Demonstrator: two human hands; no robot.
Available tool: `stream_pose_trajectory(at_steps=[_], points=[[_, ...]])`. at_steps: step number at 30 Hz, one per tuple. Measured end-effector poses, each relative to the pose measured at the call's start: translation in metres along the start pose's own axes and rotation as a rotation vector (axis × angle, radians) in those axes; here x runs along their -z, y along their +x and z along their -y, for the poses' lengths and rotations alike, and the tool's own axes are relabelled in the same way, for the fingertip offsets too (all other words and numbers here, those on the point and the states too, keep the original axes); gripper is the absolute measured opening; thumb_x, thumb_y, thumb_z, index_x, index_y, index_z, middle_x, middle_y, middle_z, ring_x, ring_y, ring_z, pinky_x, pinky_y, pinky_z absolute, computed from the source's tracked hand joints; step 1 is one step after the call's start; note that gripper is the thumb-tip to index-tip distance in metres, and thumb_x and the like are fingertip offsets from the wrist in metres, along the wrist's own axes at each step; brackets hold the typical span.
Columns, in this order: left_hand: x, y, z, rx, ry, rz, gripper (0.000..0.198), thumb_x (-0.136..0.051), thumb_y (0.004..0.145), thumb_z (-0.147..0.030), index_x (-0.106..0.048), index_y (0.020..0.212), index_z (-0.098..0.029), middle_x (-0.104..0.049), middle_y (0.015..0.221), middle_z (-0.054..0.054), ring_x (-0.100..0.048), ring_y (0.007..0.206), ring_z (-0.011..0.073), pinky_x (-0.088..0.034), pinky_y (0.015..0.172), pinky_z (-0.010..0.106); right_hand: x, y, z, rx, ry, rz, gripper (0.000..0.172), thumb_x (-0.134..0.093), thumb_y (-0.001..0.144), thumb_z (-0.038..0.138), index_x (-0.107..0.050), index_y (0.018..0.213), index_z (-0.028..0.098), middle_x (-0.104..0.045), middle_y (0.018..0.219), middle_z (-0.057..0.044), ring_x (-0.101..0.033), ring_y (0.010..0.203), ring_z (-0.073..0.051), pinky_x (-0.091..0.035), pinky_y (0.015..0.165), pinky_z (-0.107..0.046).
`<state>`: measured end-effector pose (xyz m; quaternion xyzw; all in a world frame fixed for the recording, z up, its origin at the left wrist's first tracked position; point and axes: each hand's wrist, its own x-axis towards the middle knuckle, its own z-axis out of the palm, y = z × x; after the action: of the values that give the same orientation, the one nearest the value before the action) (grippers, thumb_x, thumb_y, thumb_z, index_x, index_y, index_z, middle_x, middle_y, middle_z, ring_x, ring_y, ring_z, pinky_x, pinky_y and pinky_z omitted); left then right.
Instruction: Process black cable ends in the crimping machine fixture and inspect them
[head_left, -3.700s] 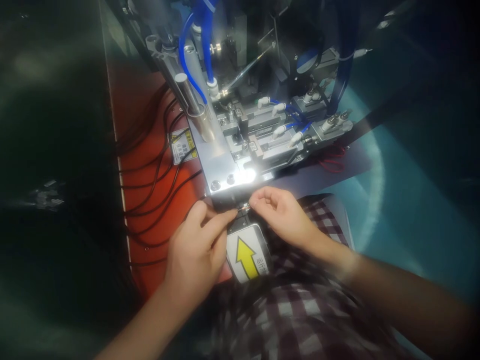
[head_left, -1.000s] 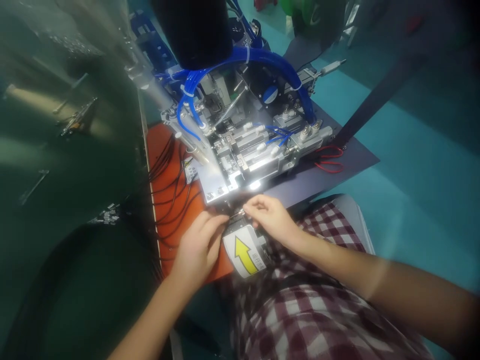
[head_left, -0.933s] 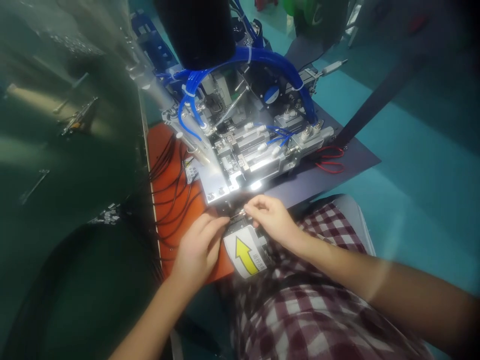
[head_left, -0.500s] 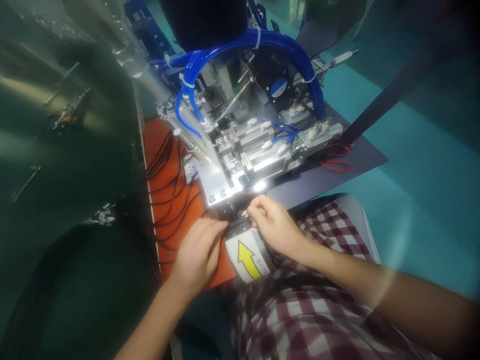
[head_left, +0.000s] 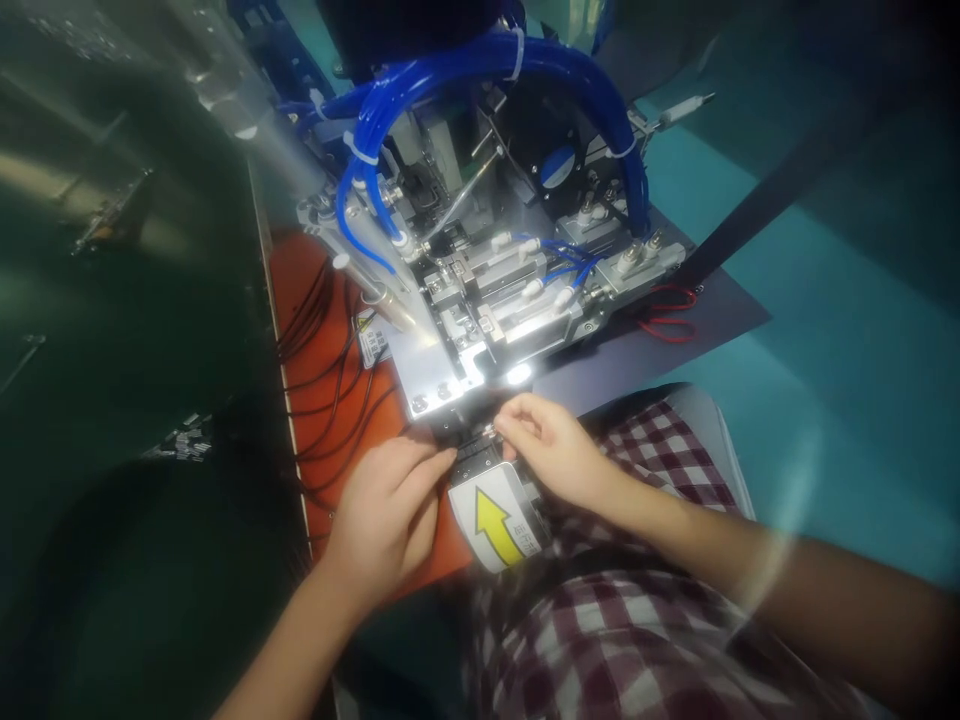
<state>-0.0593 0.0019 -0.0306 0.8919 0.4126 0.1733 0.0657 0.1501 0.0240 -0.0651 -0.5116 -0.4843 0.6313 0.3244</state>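
At the front of a bench-top machine [head_left: 510, 300], both my hands work close together by a black block [head_left: 474, 462]. My right hand [head_left: 551, 445] pinches a small shiny piece [head_left: 490, 432] between thumb and fingertips, just above the block; its kind is too small to tell. On the block's left side, my left hand [head_left: 394, 500] is closed, thumb and index pressed together at the block's edge. Whatever those fingers hold is hidden. Just below the block is a white label with a yellow arrow [head_left: 491, 520].
Black cables [head_left: 330, 385] trail over the orange board [head_left: 300, 255] at left. A dark green surface [head_left: 135, 300] carries a pile of small metal parts [head_left: 187, 442]. Thick blue tubes [head_left: 450, 65] arch over the machine. A red wire loop [head_left: 667, 325] lies at right.
The view has shifted slightly, so the bench and machine's left side sit further left. My left hand appears a little lower and further left; my right hand keeps its pinch at the block.
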Motion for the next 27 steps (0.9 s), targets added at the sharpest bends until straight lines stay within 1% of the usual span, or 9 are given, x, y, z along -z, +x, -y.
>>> stream_pose_trajectory(at_steps=[2, 4, 7, 11, 14, 17, 20, 23, 27], points=[[0.001, 0.006, -0.005, -0.016, 0.062, 0.021, 0.036, -0.044, 0.086, -0.004, -0.057, 0.118, -0.015, -0.062, 0.097, 0.011, -0.055, 0.083, 0.0203, -0.047, 0.068, 0.034, 0.002, -0.001, -0.001, -0.007, 0.043, 0.014, 0.019, -0.052, 0.09, 0.035, -0.054, 0.081, 0.018, -0.06, 0.064, 0.002, -0.058, 0.062, -0.014, -0.045, 0.064, -0.028], [0.0, 0.012, -0.009, -0.016, 0.062, 0.051, 0.038, -0.041, 0.087, -0.005, -0.058, 0.12, -0.016, -0.061, 0.093, 0.01, -0.054, 0.081, 0.0193, -0.047, 0.066, 0.032, 0.003, -0.002, -0.002, -0.029, 0.076, 0.014, 0.021, -0.051, 0.091, 0.036, -0.053, 0.08, 0.018, -0.06, 0.065, 0.001, -0.057, 0.063, -0.013, -0.046, 0.064, -0.028], [-0.002, 0.019, -0.015, 0.037, 0.028, 0.074, 0.035, -0.041, 0.089, -0.007, -0.06, 0.117, -0.015, -0.06, 0.094, 0.009, -0.055, 0.084, 0.0191, -0.048, 0.069, 0.031, 0.005, -0.004, -0.002, -0.06, 0.091, 0.017, 0.021, -0.05, 0.091, 0.036, -0.054, 0.081, 0.018, -0.059, 0.064, 0.002, -0.056, 0.062, -0.013, -0.045, 0.062, -0.027], [-0.006, 0.021, -0.023, 0.126, 0.018, 0.048, 0.031, -0.041, 0.089, -0.007, -0.061, 0.112, -0.012, -0.059, 0.092, 0.009, -0.053, 0.086, 0.0198, -0.048, 0.071, 0.032, 0.006, -0.003, 0.001, -0.042, 0.071, -0.007, 0.021, -0.048, 0.091, 0.035, -0.055, 0.081, 0.018, -0.056, 0.06, 0.003, -0.055, 0.06, -0.013, -0.044, 0.062, -0.027], [-0.008, 0.02, -0.026, 0.128, 0.04, 0.039, 0.031, -0.042, 0.089, -0.009, -0.061, 0.113, -0.012, -0.059, 0.094, 0.01, -0.051, 0.083, 0.0197, -0.047, 0.07, 0.033, 0.004, -0.001, 0.005, -0.019, 0.033, -0.024, 0.022, -0.048, 0.091, 0.036, -0.054, 0.079, 0.019, -0.056, 0.062, 0.003, -0.057, 0.061, -0.013, -0.045, 0.063, -0.027], [-0.01, 0.018, -0.026, 0.137, 0.034, 0.025, 0.031, -0.042, 0.09, -0.009, -0.061, 0.115, -0.013, -0.059, 0.092, 0.009, -0.051, 0.082, 0.0191, -0.046, 0.07, 0.032, 0.0, 0.0, 0.006, -0.011, -0.019, -0.026, 0.023, -0.051, 0.09, 0.037, -0.051, 0.076, 0.019, -0.054, 0.062, 0.004, -0.056, 0.057, -0.012, -0.043, 0.06, -0.026], [-0.012, 0.017, -0.025, 0.131, 0.029, 0.014, 0.031, -0.042, 0.089, -0.009, -0.06, 0.114, -0.014, -0.058, 0.092, 0.009, -0.051, 0.084, 0.0198, -0.046, 0.071, 0.033, -0.005, 0.001, 0.004, 0.066, -0.098, -0.061, 0.02, -0.049, 0.091, 0.033, -0.049, 0.075, 0.02, -0.05, 0.059, 0.005, -0.051, 0.054, -0.011, -0.039, 0.055, -0.025], [-0.014, 0.015, -0.023, 0.12, 0.021, 0.003, 0.031, -0.041, 0.09, -0.009, -0.06, 0.115, -0.013, -0.057, 0.092, 0.009, -0.051, 0.084, 0.0199, -0.045, 0.071, 0.034, -0.007, 0.0, 0.003, 0.18, -0.232, -0.128, 0.02, -0.046, 0.092, 0.027, -0.045, 0.073, 0.02, -0.05, 0.061, 0.004, -0.049, 0.057, -0.012, -0.038, 0.058, -0.026], [-0.017, 0.013, -0.02, 0.098, -0.019, -0.037, 0.033, -0.042, 0.09, -0.008, -0.059, 0.117, -0.014, -0.056, 0.092, 0.008, -0.05, 0.083, 0.0189, -0.044, 0.071, 0.033, -0.008, -0.001, 0.003, 0.193, -0.292, -0.141, 0.022, -0.045, 0.092, 0.024, -0.044, 0.071, 0.02, -0.054, 0.063, 0.002, -0.051, 0.06, -0.013, -0.039, 0.06, -0.027]])
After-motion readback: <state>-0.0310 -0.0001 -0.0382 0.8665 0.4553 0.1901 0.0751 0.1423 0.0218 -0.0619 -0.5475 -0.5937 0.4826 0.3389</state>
